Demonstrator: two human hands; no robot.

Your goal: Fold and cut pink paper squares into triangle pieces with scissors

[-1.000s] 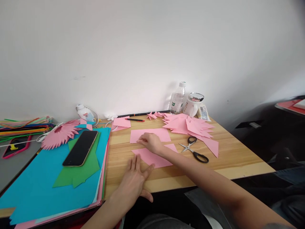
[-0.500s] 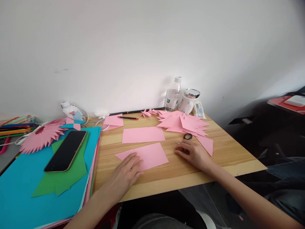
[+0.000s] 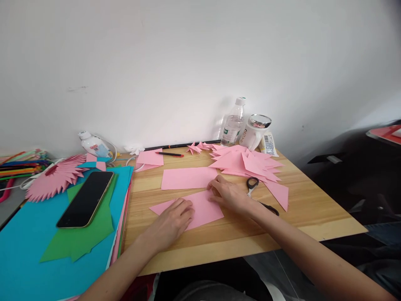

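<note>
A folded pink paper sheet (image 3: 203, 211) with a pointed left end lies on the wooden table in front of me. My left hand (image 3: 178, 217) rests on its left part, fingers lying over the paper with slightly bent tips. At the sheet's upper right corner, my right hand (image 3: 228, 195) has its fingers closed on the edge; the fingertips are partly hidden. Just beyond lies a flat pink rectangle of paper (image 3: 184, 178). The scissors (image 3: 252, 183) lie right of my right hand, partly covered by its wrist.
Pointed pink folded pieces (image 3: 232, 161) are heaped at the back right, before a water bottle (image 3: 233, 127) and a white mug (image 3: 253, 136). A black pen (image 3: 169, 154) lies at the back. On the left, a phone (image 3: 86, 200) rests on green and blue paper (image 3: 28, 246).
My right hand has moved left from beside the scissors to the upper right corner of the pink sheet. The scissors are now more exposed. My left hand stays on the sheet.
</note>
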